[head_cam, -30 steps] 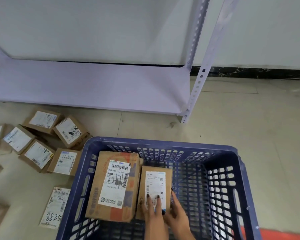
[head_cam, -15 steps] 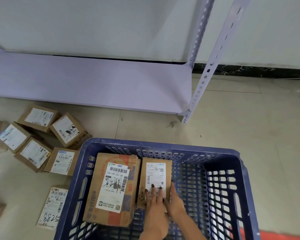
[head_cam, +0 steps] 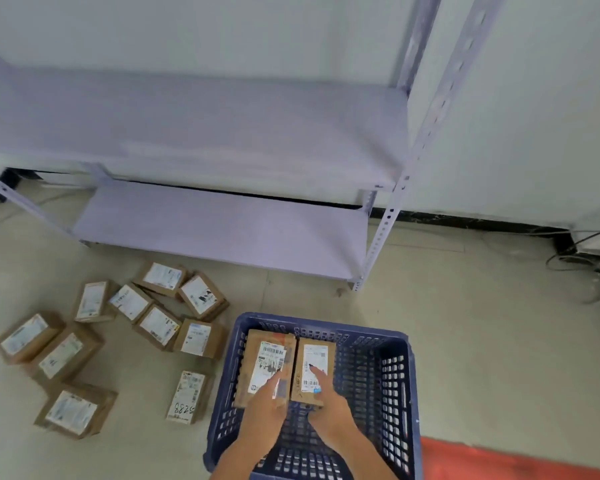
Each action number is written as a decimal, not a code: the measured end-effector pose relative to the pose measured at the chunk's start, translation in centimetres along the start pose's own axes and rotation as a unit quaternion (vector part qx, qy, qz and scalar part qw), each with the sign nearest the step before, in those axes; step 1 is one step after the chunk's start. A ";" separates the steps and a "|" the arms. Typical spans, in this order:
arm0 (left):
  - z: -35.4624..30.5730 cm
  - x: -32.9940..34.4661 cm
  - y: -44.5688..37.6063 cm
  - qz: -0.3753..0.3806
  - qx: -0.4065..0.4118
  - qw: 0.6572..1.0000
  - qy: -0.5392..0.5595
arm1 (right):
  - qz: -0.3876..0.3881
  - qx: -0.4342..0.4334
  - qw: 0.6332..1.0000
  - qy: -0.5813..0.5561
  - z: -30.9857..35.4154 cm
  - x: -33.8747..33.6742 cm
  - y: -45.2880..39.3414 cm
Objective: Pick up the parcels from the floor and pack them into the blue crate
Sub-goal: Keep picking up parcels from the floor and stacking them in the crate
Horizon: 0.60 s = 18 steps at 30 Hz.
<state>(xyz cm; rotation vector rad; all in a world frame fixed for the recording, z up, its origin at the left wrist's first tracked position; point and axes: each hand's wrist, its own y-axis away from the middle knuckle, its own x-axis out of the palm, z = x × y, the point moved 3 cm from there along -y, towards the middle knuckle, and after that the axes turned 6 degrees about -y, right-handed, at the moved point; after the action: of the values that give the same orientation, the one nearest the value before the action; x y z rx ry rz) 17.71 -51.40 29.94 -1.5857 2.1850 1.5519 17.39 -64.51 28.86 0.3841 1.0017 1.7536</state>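
Observation:
The blue crate (head_cam: 400, 382) stands on the floor at bottom centre. Two brown labelled parcels lie flat in its far left part: a larger parcel (head_cam: 262, 355) and, right beside it, a smaller parcel (head_cam: 317, 353). My left hand (head_cam: 265, 408) hovers over the near end of the larger parcel with fingers apart. My right hand (head_cam: 328, 407) lies above the smaller parcel, index finger stretched onto its label. Neither hand grips anything. Several more parcels (head_cam: 160, 323) are scattered on the floor left of the crate, one marked 5288 (head_cam: 186, 396).
A pale purple metal shelf (head_cam: 222, 230) stands against the wall behind the parcels, its corner post (head_cam: 378, 244) just beyond the crate. Cables (head_cam: 589, 265) trail at the right wall. An orange-red surface (head_cam: 506, 462) shows at bottom right.
The view has pulled back and up, showing more floor and shelf. Both hands have lifted off the smaller parcel and spread apart, the left now over the larger parcel.

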 end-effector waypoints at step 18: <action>-4.3 -24.2 27.0 -0.155 0.101 0.982 0.024 | -0.044 -0.158 0.986 0.028 23.0 6.8 25.3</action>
<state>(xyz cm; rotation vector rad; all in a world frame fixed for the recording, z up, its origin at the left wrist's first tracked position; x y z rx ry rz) 11.81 -37.94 63.37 -1.8051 1.9273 1.1770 14.11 -51.29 60.92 0.0880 0.7502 1.8137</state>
